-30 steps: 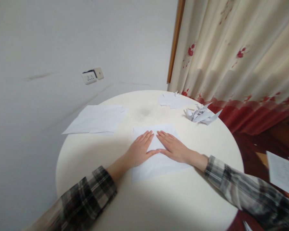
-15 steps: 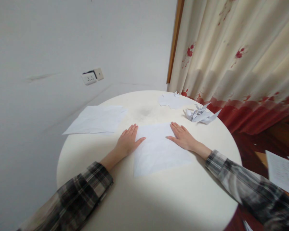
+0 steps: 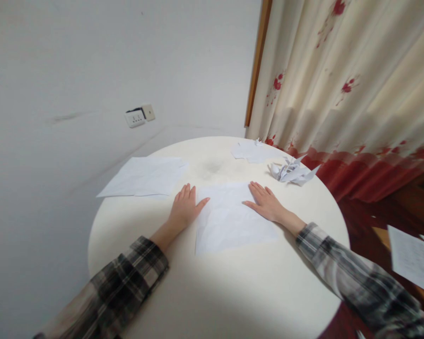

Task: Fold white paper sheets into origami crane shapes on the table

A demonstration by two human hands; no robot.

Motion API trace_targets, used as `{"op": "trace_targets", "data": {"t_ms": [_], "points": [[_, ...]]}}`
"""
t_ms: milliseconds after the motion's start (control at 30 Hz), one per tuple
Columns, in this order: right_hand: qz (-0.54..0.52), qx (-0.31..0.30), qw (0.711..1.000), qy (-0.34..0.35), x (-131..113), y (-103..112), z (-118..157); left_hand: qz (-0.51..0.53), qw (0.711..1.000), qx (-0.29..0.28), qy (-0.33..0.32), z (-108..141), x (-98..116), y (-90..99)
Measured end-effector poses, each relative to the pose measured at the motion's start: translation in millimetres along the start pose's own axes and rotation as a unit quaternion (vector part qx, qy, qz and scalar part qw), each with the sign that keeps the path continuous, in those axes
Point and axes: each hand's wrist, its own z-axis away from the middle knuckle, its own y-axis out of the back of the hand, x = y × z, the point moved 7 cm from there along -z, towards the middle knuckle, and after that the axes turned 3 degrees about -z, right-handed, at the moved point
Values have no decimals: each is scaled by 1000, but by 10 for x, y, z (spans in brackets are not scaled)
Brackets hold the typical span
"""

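Observation:
A white sheet of paper [image 3: 229,223] lies flat on the round white table [image 3: 233,287], between my two hands. My left hand [image 3: 184,207] rests palm down along its left edge, thumb stretched out over the paper and the fingers on the tabletop beside it. Across from it, my right hand [image 3: 266,202] lies flat over the paper's upper right edge, with fingers extended and thumb pointing inward. Neither hand grips anything.
Stacked white paper [image 3: 144,176] lies at the table's left edge, partly overhanging. Folded paper pieces [image 3: 293,172] are heaped at the back right, near a flat paper piece [image 3: 252,151]. A wall with a socket [image 3: 134,118] stands behind; a curtain [image 3: 325,84] hangs to the right.
My left hand has slid slightly left, its fingers coming off the paper's edge onto the table. My right hand stays in place on the sheet. The view has shifted a little.

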Motion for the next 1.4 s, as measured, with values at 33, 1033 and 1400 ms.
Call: {"op": "trace_targets", "data": {"t_ms": [33,1033,1400], "points": [[-4,0,1000,0,1,7,1,16,1000,-10,3,-15,0,-1],[-80,13,995,51,-49,146,45,265,960,35,-82,-237,83,149],[-126,67,988,58,-14,163,33,463,886,29,-4,-177,-97,236]]}}
